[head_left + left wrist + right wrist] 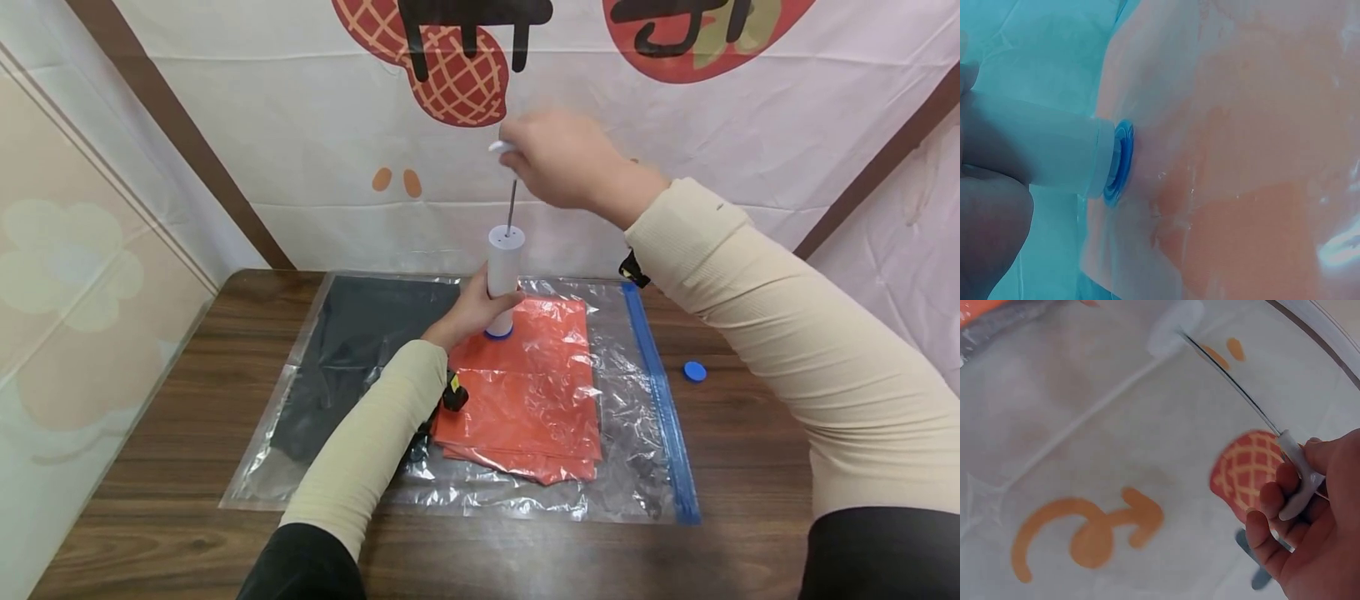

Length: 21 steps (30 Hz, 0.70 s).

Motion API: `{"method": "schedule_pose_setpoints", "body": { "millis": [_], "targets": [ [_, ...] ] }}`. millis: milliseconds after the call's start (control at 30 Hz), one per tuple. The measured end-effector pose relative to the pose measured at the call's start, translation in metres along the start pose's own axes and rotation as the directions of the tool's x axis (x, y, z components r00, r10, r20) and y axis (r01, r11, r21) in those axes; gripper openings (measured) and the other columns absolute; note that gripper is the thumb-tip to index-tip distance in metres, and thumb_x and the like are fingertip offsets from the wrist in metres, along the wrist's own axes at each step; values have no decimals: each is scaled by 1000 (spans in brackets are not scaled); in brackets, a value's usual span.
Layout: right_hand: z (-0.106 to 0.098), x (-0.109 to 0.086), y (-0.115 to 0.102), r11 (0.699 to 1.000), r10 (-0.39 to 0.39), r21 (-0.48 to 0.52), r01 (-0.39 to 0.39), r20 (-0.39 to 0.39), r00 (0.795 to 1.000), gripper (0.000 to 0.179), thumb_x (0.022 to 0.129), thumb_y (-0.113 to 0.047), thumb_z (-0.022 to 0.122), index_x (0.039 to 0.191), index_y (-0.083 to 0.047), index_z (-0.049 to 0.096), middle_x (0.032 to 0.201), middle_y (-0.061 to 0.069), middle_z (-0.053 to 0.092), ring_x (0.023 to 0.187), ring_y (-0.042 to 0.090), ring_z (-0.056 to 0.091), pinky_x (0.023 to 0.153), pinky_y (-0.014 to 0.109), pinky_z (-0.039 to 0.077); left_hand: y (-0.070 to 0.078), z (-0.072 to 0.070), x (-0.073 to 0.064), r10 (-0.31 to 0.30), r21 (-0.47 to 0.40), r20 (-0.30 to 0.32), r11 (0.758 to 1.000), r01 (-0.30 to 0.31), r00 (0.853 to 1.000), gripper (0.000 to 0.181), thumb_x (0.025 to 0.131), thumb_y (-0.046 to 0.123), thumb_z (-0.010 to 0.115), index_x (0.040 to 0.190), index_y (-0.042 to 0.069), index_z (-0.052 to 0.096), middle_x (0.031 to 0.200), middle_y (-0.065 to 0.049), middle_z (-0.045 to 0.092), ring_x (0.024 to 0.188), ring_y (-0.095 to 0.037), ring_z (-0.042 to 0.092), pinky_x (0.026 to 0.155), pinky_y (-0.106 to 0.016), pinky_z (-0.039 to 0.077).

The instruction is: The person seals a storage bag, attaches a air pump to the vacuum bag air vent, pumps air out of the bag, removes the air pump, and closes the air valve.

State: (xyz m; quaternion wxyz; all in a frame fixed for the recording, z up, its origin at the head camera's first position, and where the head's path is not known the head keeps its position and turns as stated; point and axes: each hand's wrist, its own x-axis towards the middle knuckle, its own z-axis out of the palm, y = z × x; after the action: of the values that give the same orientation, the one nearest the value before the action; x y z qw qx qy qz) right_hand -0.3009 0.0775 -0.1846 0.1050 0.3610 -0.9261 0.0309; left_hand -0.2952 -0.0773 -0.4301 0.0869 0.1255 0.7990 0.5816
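Note:
A white hand pump (pixel 504 262) stands nearly upright on the blue valve (pixel 498 334) of a clear vacuum storage bag (pixel 630 450). My left hand (pixel 474 308) grips the pump's barrel low down, fingers and thumb around it. In the left wrist view, the barrel (pixel 1054 150) meets the blue valve ring (pixel 1124 164). Above, my right hand (pixel 566 158) holds the white pump handle (pixel 501 147), with the metal rod (pixel 512 204) drawn well out of the barrel. The right wrist view shows fingers curled round the handle (pixel 1300 487). Inside the bag lie folded orange-red fabric (pixel 525 392) and dark fabric (pixel 375 321).
A round blue cap (pixel 694 372) lies on the wooden table (pixel 150 467) right of the bag. The bag's blue zip strip (pixel 663 408) runs along its right side. A printed cloth (pixel 315 125) hangs behind the table's back edge.

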Motion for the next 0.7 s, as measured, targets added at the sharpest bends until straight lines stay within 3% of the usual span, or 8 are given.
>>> {"method": "schedule_pose_setpoints", "body": {
  "millis": [200,400,700],
  "targets": [
    [29,-2,-1,999,-13,34,10,82,997,22,107,-22,53,115,-3,61,103,12,66,91,29,64,77,48,55,0,0,0,-7,-6,-6,1000,7,1000,66,98,24,70,153,16,34,140,-12,50,135,-34,48,113,-57,36],
    [52,-4,-3,999,-39,12,38,102,994,21,104,-21,58,114,-4,64,105,13,69,99,31,67,83,47,56,0,0,-1,23,-18,1,1000,-23,1000,65,98,23,70,152,15,34,135,-12,52,131,-33,50,112,-55,38],
    [66,-6,-5,1000,-27,7,26,127,992,19,104,-23,58,113,-7,65,108,10,70,103,32,66,82,49,56,-5,-1,2,52,-27,12,998,-52,999,65,98,23,70,151,12,34,131,-12,52,126,-31,52,110,-53,40]
  ]
}}
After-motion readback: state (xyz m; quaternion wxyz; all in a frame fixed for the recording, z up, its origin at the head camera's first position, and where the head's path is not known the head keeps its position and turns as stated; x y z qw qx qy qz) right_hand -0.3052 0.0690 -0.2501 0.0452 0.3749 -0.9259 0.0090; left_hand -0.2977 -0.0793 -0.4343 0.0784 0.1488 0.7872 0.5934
